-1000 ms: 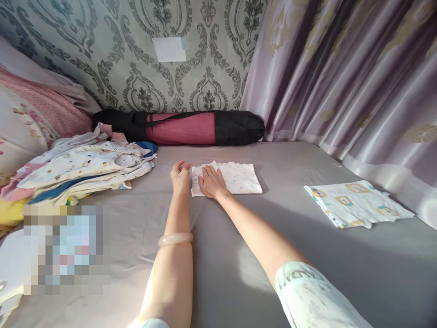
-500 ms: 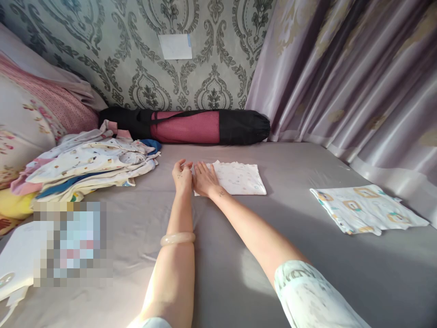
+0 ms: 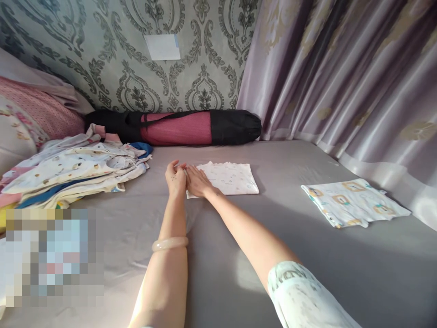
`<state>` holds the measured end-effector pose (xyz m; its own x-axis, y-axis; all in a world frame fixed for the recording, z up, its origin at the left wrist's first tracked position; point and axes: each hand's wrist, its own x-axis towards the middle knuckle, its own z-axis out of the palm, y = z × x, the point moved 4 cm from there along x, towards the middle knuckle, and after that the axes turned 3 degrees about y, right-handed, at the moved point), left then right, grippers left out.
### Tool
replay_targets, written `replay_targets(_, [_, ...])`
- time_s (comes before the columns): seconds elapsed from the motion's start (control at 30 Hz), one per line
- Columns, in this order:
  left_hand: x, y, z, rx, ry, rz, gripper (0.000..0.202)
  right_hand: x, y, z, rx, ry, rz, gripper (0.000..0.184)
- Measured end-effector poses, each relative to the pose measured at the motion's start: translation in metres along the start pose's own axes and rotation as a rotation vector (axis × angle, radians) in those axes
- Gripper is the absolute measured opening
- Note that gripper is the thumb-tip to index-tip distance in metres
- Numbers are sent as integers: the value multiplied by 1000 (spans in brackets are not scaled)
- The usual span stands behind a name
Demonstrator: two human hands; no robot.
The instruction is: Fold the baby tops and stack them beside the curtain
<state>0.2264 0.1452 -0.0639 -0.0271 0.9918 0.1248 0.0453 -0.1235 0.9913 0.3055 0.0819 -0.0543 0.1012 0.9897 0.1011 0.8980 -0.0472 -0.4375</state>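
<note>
A white folded cloth (image 3: 234, 177) with a faint small print, perhaps a garment, lies flat on the grey sheet in front of me. My right hand (image 3: 198, 182) rests palm down on its left part, with the fingers stretched out. Right beside it, at the cloth's left edge, is my left hand (image 3: 176, 180), turned on its side. Its fingers are loosely bent and a little apart, with nothing visible between them. The two hands touch or nearly touch. A pale bangle (image 3: 170, 243) circles my left forearm.
A pile of clothes (image 3: 78, 168) lies at the left, near a pink cover (image 3: 51, 109). Another folded cloth (image 3: 355, 202) with orange-framed prints lies at the right. Along the wall sits a long black and red bag (image 3: 177, 127). Curtains (image 3: 307, 68) hang at the right. A blurred patch covers the lower left.
The view has turned slightly to the right, so everything sits farther left. My right hand has slid a little left on the white cloth, its fingers closer together. My left hand stays at the edge.
</note>
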Motion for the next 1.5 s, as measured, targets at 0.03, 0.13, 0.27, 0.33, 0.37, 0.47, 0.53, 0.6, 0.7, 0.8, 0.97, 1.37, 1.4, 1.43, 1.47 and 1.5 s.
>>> replay_targets(0.03, [-1, 1, 1, 14, 2, 16, 45, -2, 6, -5, 30, 14, 11, 56])
replay_targets(0.13, [-5, 7, 10, 73, -20, 88, 40, -16, 32, -23, 16, 90, 64, 56])
replay_targets(0.27, [-22, 16, 34, 227, -172, 233, 31, -43, 74, -48, -126, 132, 129, 56])
replay_targets(0.33, [-32, 18, 46, 337, -284, 294, 31, -53, 91, -57, -198, 126, 151, 56])
replay_targets(0.37, [-37, 18, 52, 392, -341, 328, 32, -56, 98, -60, -227, 114, 158, 57])
replay_targets(0.47, [-51, 12, 62, 557, -468, 470, 35, -60, 112, -63, -279, 72, 148, 60])
replay_targets(0.53, [-56, 4, 65, 683, -490, 534, 37, -59, 119, -60, -282, 61, 147, 61])
replay_targets(0.6, [-57, -6, 65, 804, -482, 536, 40, -59, 125, -56, -267, 64, 162, 61])
replay_targets(0.7, [-56, -17, 66, 919, -471, 538, 43, -58, 130, -51, -242, 77, 169, 61])
replay_targets(0.8, [-57, -18, 67, 961, -472, 575, 44, -59, 132, -51, -240, 93, 165, 59])
replay_targets(0.97, [-59, -9, 67, 991, -494, 608, 45, -60, 132, -54, -218, 102, 157, 59])
replay_targets(1.37, [-50, -11, 57, 1091, -447, 493, 52, -67, 154, -60, -234, 130, 395, 67])
replay_targets(1.4, [-50, -12, 57, 1094, -446, 493, 52, -67, 154, -59, -233, 132, 393, 67])
replay_targets(1.43, [-50, -12, 57, 1101, -448, 490, 52, -67, 154, -59, -233, 132, 393, 67])
replay_targets(1.47, [-51, -11, 57, 1115, -453, 485, 52, -67, 154, -59, -232, 131, 393, 67])
replay_targets(1.5, [-51, -10, 57, 1137, -461, 478, 53, -67, 153, -60, -232, 128, 394, 66])
